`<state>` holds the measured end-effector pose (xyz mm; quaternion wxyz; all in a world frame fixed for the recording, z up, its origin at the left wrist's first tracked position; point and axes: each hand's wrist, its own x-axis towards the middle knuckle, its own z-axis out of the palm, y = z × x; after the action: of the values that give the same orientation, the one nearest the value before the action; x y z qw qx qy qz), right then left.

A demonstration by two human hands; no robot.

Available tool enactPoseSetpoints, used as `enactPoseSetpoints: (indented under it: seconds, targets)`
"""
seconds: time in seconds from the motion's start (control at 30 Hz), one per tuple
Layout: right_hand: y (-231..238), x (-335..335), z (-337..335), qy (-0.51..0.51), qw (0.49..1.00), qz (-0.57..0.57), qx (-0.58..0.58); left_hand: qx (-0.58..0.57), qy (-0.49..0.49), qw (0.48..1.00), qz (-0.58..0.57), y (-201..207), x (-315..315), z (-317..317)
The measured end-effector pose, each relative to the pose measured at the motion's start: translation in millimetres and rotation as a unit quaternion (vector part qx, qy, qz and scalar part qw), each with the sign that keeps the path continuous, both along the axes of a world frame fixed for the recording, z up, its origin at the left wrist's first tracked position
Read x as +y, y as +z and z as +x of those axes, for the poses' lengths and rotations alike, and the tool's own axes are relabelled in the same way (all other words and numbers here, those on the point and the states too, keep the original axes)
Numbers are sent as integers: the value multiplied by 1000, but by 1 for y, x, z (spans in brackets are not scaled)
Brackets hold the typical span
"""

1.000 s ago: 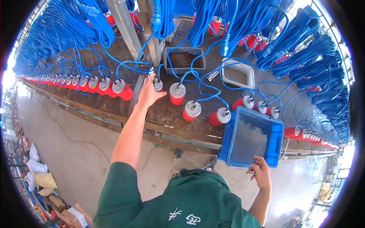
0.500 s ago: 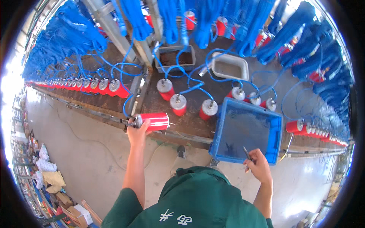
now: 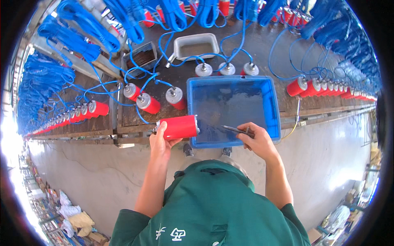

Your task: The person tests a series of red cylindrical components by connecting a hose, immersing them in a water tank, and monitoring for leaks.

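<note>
In my left hand (image 3: 161, 143) is a red cylinder with metal ends (image 3: 178, 127), which looks like a motor, lying sideways over the bench's front edge. The fingers wrap its left end, and a blue cable runs from that side. My right hand (image 3: 258, 141) pinches a slim dark pointed tool (image 3: 234, 129), its tip aimed left toward the cylinder and apart from it. Below the tool is a blue plastic tub (image 3: 274, 102) holding what looks like dark liquid. Several similar red cylinders stand left of the tub, including an upright one (image 3: 175, 98).
Behind the tub stand three more capped cylinders (image 3: 226, 69) and a white basin (image 3: 196, 37). A grey box (image 3: 141, 59) sits back left. Rows of red cylinders (image 3: 312, 87) line the bench on both sides. Bundled blue cables (image 3: 123, 18) hang overhead, their loose lengths crossing the bench.
The view has shifted right along the bench. My left hand has brought the red cylinder closer to the tub and my right hand. The pointed tool has swung from upright to nearly level.
</note>
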<state>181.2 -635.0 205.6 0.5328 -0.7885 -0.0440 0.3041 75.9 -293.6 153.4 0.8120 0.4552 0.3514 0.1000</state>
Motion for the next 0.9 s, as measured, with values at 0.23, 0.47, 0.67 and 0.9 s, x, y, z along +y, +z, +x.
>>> enactPoseSetpoints:
  seconds: [0.23, 0.47, 0.67, 0.9]
  targets:
    - [-23, 2, 0, 35, 993, 109, 25, 14, -24, 999, -17, -16, -15, 8]
    - [-26, 27, 6, 60, 982, 128, -127, 14, -57, 998, -35, -24, -5, 9]
    - [-34, 43, 13, 82, 975, 138, -151, 18, -63, 997, -40, -31, 2, 10]
    - [-38, 46, 25, 121, 959, 137, -217, 11, -83, 996, -32, -33, 5, 8]
